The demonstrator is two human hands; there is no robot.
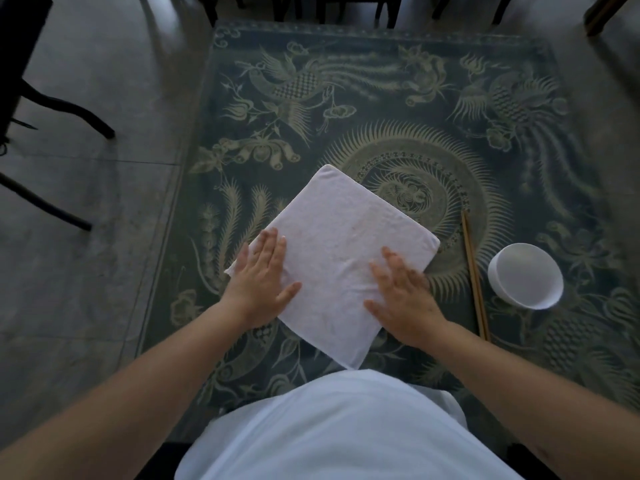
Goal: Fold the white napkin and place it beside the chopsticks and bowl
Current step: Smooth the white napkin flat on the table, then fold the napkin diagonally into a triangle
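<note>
The white napkin (332,244) lies flat on the dark green patterned table (381,98), folded into a rough square turned at an angle. My left hand (263,278) rests palm down on its left edge, fingers spread. My right hand (405,296) presses flat on its lower right part, fingers apart. Neither hand grips anything. A pair of wooden chopsticks (474,271) lies to the right of the napkin, pointing away from me. A white bowl (526,275) stands just right of the chopsticks.
The table's left edge borders a grey floor (86,202). Dark chair legs (69,112) stand on the floor at the far left, and more chair legs (346,8) show beyond the table's far edge. My white shirt (329,427) fills the bottom.
</note>
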